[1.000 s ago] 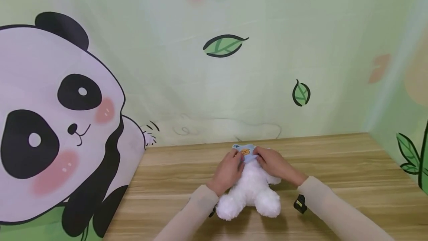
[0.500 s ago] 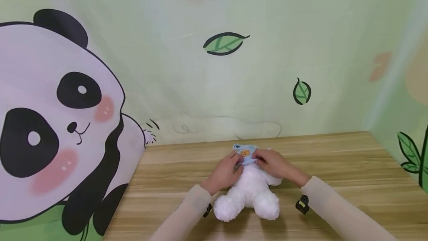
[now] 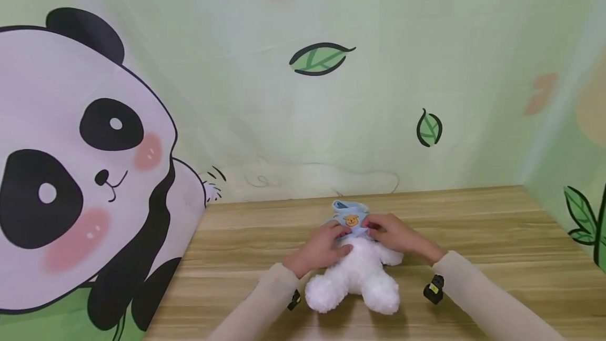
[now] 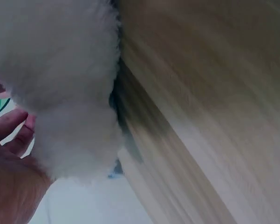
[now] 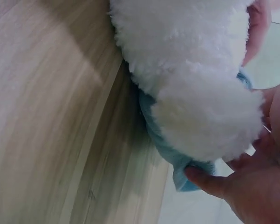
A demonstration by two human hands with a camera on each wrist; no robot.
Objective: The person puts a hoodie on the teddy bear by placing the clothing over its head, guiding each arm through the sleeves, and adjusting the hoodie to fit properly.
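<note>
A white plush toy [image 3: 358, 264] lies on my distant tabletop [image 3: 227, 272], legs nearest; I see the left hand [image 3: 318, 247] touching blue cloth [image 3: 349, 212] at its far end, grip unclear, the right hand [image 3: 397, 233] pinching it. More cloth shows than moments ago; I judge it further down the toy. Its orange animal-face print [image 3: 352, 220] carries no readable lettering.

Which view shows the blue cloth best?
The head view: the blue cloth shows its printed animal face there. The right wrist view shows only unprinted blue folds beside the white plush; the left wrist view, at most bluish slivers past its edge.
</note>
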